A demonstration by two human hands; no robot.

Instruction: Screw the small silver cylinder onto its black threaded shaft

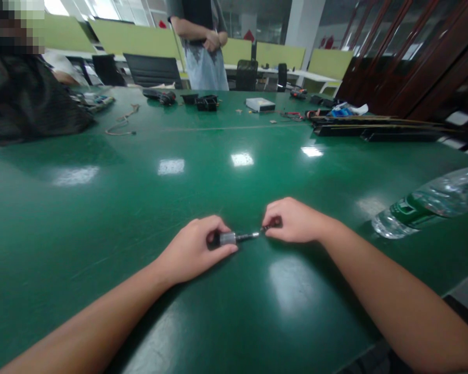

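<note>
Left hand [197, 246] and right hand [294, 221] were held just apart over the green table [203, 192], the left closed around a screwdriver-like tool [228, 238], its tip pointed toward a small dark piece [265, 228] pinched by the right. For good control, it was judged, both needed to be kept aligned and steady.

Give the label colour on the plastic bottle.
The label is mostly green; best seen in the head view.

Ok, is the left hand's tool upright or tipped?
Tipped sideways: the tool points its shaft across toward the right hand. Whether it touches the table, I cannot tell.
</note>
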